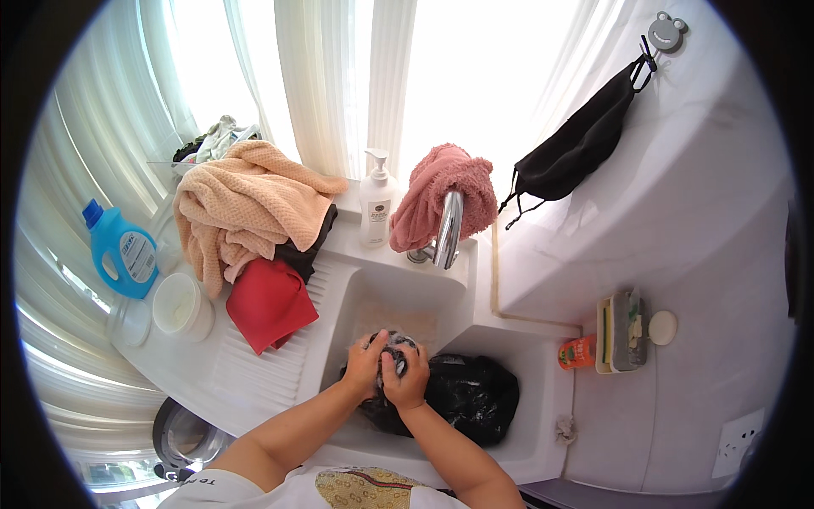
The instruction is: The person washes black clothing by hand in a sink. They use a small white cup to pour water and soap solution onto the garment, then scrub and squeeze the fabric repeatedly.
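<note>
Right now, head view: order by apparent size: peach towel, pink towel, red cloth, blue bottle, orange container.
1. Peach towel
2. Pink towel
3-4. Red cloth and blue bottle: too close to rank
5. Orange container

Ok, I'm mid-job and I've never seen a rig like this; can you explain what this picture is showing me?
There is no machine here: you are seeing a person's bare left hand and right hand. The one picture comes from a wide fisheye camera on their head, looking down, so edges bend near the rim and the forearms enter from below. Picture left is the person's left.

Both hands hold a dark, sudsy cloth in a white sink. Beside it in the sink, to the right, is a shiny black bundle; I can't tell exactly what it is. On the ribbed counter to the left lies a red cloth, with a peach towel behind it.
</note>
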`<state>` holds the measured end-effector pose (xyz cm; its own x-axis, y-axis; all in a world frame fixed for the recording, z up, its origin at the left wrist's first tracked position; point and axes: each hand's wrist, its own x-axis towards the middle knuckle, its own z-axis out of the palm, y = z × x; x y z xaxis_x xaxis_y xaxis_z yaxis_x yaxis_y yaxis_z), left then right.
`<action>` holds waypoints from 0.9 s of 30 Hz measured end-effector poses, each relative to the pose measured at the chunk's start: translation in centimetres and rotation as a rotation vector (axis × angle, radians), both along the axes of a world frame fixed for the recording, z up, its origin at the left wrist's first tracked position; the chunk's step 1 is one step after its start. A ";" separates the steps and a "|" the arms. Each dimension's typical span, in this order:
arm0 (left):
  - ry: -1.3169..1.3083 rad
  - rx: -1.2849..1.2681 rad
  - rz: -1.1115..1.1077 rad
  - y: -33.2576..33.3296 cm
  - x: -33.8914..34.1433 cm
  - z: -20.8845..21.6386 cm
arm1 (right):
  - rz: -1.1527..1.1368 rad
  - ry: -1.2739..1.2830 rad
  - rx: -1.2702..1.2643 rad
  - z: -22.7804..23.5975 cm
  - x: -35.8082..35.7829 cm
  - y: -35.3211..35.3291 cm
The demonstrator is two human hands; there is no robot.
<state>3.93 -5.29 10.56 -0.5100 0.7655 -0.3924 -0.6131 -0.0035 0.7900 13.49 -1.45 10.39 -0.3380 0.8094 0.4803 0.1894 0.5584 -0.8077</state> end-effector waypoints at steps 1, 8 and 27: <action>0.022 -0.055 0.037 0.0 0.1 0.2 | 0.007 -0.007 -0.008 -0.2 -0.1 0.1; 0.365 -0.337 0.060 0.7 -0.8 -1.8 | 0.014 -0.053 -0.137 -1.7 -1.0 1.3; 1.443 -0.809 -0.454 5.8 -1.0 -12.5 | 0.358 -1.132 -0.093 -10.8 -0.6 8.4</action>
